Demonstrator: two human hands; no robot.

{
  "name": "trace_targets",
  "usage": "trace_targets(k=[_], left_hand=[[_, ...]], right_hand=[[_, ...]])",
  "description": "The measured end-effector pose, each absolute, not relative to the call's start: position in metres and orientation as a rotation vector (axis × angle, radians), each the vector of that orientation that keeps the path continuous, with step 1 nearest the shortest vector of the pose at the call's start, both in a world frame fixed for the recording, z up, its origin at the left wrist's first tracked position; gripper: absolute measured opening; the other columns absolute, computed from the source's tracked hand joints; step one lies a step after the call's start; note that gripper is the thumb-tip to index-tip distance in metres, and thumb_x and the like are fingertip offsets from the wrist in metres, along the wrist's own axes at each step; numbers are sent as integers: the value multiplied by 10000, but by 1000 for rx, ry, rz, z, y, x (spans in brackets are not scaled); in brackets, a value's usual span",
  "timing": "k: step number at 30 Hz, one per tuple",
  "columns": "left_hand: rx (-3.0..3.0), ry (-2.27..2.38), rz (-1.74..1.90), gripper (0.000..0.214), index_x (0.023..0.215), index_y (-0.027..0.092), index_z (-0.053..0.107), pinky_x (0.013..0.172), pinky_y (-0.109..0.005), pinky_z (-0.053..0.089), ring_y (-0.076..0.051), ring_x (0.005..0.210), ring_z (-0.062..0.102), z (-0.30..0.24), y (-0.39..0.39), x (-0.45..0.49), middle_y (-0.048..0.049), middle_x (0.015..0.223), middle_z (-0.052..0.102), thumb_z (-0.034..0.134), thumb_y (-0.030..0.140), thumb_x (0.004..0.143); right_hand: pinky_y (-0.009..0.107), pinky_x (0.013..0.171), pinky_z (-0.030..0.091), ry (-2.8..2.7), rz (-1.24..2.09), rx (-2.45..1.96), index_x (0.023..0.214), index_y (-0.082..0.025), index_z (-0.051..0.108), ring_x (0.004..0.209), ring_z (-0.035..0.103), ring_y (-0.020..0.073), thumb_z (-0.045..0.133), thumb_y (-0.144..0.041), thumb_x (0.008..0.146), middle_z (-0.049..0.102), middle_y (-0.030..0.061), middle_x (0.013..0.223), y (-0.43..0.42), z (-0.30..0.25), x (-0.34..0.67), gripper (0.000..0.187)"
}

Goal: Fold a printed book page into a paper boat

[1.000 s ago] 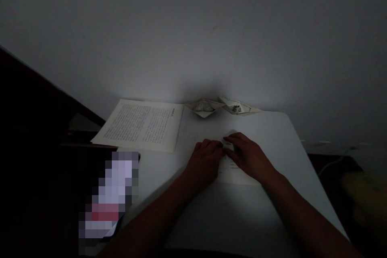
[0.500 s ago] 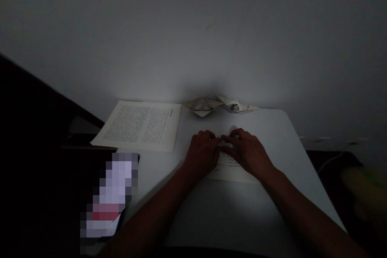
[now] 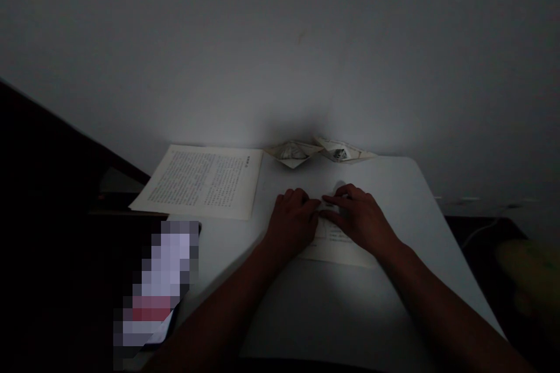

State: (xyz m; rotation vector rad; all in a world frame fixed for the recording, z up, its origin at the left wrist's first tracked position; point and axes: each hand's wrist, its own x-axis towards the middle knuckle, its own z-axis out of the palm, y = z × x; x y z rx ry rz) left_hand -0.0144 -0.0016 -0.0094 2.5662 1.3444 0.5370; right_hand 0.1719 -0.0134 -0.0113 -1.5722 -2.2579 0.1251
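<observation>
A printed sheet of paper (image 3: 339,252) lies on the white table under both my hands, its lower edge toward me. My left hand (image 3: 294,218) is closed on the sheet's left part, thumb and forefinger pressed against it. From the other side, my right hand (image 3: 356,215) pinches at the upper part of the same sheet with bent fingers. The fingertips of the two hands are close together near the middle. Much of the paper is hidden beneath them, and in the dim light its folds cannot be made out.
Two folded paper boats, a left one (image 3: 292,154) and a right one (image 3: 343,152), stand against the wall (image 3: 280,41). A stack of printed pages (image 3: 201,183) lies at the table's back left. A blurred-out phone (image 3: 160,285) rests at the left edge.
The right forefinger and thumb have shifted very slightly over the paper. Otherwise the hands and the paper stay nearly where they were.
</observation>
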Motion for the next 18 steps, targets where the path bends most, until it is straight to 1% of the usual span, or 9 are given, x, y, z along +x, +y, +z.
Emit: trace_targets(k=[4,7,13,18], left_hand=[[2582,1360,534,269,1092,215,603,814,-390,389,-224,925,479,-11,-2,-13,-67,983,544,513,307,856],[2581,1364,540,275,1096,218,603,813,-387,386,-222,923,478,-13,-2,-13,-67,984,539,521,310,850],[2579,1356,553,261,1091,264,625,799,-378,373,-218,920,474,-12,0,-13,-60,977,536,519,314,858],[2530,1392,589,211,994,305,683,782,-370,361,-211,906,483,-14,6,-13,-42,941,553,557,384,844]], right_hand=[[367,741,470,-2263,123,-1572,1054,-256,693,829,582,205,551,-381,859,610,80,928,-11,-11,172,272],[354,731,463,-2264,121,-1577,1025,-254,706,813,579,197,552,-351,863,612,73,895,-10,-11,172,244],[324,700,453,-2209,185,-1542,925,-242,729,769,579,179,596,-373,834,624,52,837,-5,-14,176,208],[317,686,443,-2243,236,-1436,855,-240,728,748,578,175,618,-400,813,641,41,791,3,-17,185,199]])
